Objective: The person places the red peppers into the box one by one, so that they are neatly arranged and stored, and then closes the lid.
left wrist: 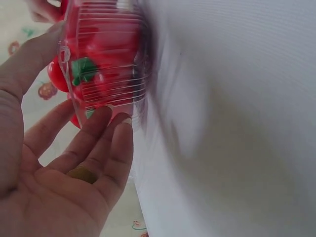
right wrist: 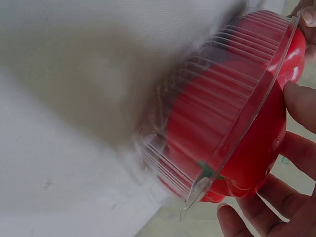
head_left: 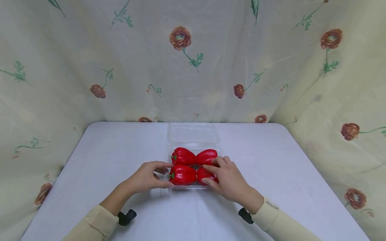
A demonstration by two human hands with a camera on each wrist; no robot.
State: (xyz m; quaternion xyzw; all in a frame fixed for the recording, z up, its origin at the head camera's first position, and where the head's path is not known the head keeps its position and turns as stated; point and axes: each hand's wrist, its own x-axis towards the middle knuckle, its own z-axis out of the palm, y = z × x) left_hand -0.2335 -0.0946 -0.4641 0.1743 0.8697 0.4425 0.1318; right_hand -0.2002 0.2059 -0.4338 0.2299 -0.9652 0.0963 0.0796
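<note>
Several red bell peppers (head_left: 185, 175) with green stems sit in two rows in a clear plastic clamshell box (head_left: 187, 187), its lid (head_left: 191, 133) folded back behind it. My left hand (head_left: 153, 176) is at the box's left end, thumb by the front corner and relaxed fingers along the ribbed side wall (left wrist: 111, 74). With thumb and fingers, my right hand (head_left: 228, 178) holds the front right pepper (head_left: 203, 174), partly hiding it. In the right wrist view the fingers lie over that pepper (right wrist: 256, 148), above the box's rim.
A white cloth covers the table (head_left: 120, 144). Behind it and along both sides hangs a flower-printed curtain (head_left: 211, 60). Black straps (head_left: 126, 217) are on both wrists, by the beige sleeves (head_left: 91, 226).
</note>
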